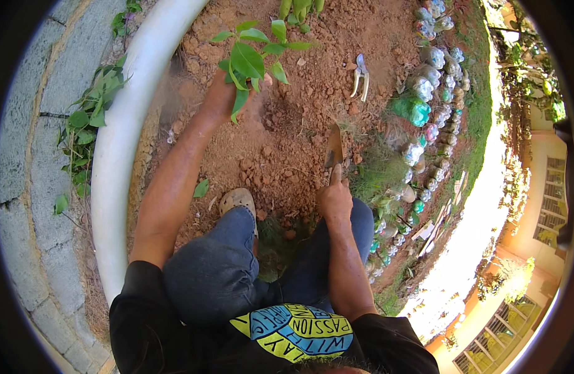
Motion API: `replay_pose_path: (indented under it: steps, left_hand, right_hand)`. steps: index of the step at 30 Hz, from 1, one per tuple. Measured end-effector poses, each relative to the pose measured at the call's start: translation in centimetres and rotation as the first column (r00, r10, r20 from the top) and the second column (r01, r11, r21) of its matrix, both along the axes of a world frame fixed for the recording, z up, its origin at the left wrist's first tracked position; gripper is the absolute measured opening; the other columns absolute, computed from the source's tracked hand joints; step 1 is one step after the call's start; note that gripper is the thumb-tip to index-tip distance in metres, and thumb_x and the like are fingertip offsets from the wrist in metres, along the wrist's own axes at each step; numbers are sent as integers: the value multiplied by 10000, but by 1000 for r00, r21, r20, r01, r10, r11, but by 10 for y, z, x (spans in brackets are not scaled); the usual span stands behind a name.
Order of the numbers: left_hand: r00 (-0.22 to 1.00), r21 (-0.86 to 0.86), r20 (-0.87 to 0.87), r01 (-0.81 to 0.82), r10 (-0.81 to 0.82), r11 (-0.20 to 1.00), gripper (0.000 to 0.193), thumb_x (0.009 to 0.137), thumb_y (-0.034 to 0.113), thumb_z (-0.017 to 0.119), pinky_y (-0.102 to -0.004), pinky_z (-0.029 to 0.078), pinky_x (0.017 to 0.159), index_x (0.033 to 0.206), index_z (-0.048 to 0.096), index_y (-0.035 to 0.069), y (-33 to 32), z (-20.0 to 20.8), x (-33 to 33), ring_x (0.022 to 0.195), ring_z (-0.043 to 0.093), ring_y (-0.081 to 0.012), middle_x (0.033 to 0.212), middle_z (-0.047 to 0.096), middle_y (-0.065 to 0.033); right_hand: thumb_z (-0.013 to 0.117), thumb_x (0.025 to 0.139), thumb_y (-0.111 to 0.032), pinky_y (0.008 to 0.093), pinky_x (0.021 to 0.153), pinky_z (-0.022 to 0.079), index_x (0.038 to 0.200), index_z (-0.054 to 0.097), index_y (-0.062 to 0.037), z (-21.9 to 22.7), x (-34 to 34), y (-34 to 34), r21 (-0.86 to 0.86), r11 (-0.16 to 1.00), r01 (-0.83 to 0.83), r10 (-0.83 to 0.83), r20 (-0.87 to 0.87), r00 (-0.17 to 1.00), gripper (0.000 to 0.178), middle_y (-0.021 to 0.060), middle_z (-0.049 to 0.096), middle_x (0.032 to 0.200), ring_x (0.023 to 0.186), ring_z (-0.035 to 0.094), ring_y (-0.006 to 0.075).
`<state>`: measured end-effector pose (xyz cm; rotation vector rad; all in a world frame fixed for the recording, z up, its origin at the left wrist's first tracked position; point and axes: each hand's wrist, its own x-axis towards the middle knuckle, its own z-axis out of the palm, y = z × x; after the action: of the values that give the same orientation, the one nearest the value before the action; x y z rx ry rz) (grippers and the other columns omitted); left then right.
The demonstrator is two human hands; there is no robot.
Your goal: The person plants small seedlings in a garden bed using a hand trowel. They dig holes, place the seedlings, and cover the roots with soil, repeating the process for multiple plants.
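Note:
A leafy green seedling (247, 60) stands at the upper left of the soil, its leaves covering much of my left hand (223, 93). That hand is closed about the base of the plant; its fingers are mostly hidden. My right hand (335, 199) grips a garden trowel (335, 148) by its handle, index finger stretched along it toward the blade. The blade is rusty brown and points away from me, low over the loose soil (280, 159). Between the seedling and the trowel the ground is dug and crumbly.
Pruning shears (360, 78) with pale handles lie on the soil at the upper right. Rows of stuffed plastic bottles (424, 89) edge the bed on the right. A thick white pipe (115, 149) curves along the left, beside a block wall (34, 168). Another plant (299, 9) is at the top.

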<state>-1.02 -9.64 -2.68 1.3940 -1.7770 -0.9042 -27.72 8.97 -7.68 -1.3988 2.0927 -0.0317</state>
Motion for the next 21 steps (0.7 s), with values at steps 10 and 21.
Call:
replay_pose_path:
  steps: [10,21]
  left_hand:
    - [981,138,-189,66,-39,988,202,932,248,659,-320,482,580,999,611,64,28,28,-7,711,592,-144,788,609,-48]
    - [995,-28,-51,82,-84,996,425,932,453,670,-382,488,641,1050,619,48,30,22,-9,704,583,-192,795,607,-50]
  right_hand:
    - [581,849,-119,503,851,551,1528,321,-113,9,30,-58,-73,988,-137,139,20,990,727,279,507,1332,1030,644,442]
    - [556,851,-38,462,860,579,1546,306,-262,-36,-11,-129,-52,879,-474,443,-276,853,772,169,508,1402,1130,627,369]
